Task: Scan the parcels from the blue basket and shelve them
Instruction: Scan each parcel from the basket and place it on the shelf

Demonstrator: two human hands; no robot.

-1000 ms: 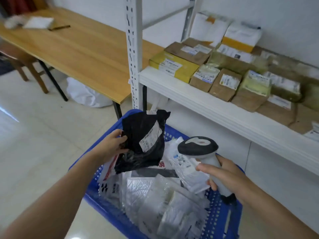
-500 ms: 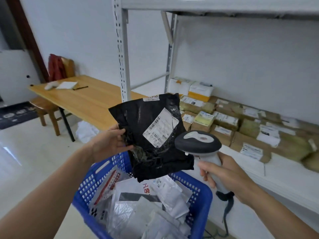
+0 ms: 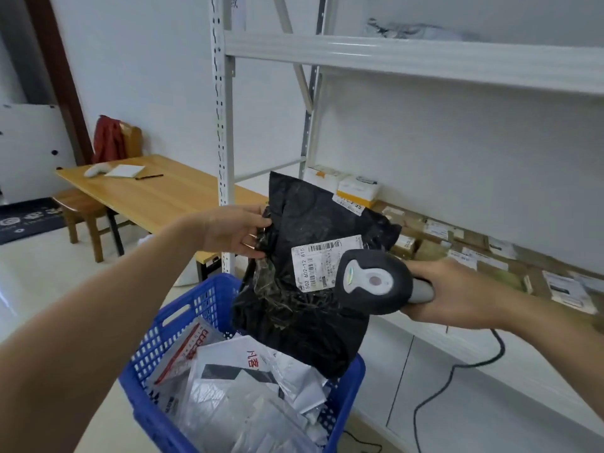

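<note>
1. While your left grip (image 3: pixel 235 230) pinches an edge of the black parcel (image 3: pixel 313 305), blue basket (image 3: pixel 183 308) below, it could slip.
2. Right grip (image 3: pixel 457 292), curled round the scanner (image 3: pixel 372 282), crowds the label (image 3: pixel 317 266); scan may misread.

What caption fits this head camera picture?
Left hand holds a black parcel over the blue basket; right hand points a scanner at its label.

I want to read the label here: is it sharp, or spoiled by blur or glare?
Head view: label on the black parcel fairly sharp, big digits readable, no glare; scanner hides its lower right corner; boxes at right blurred.
</note>
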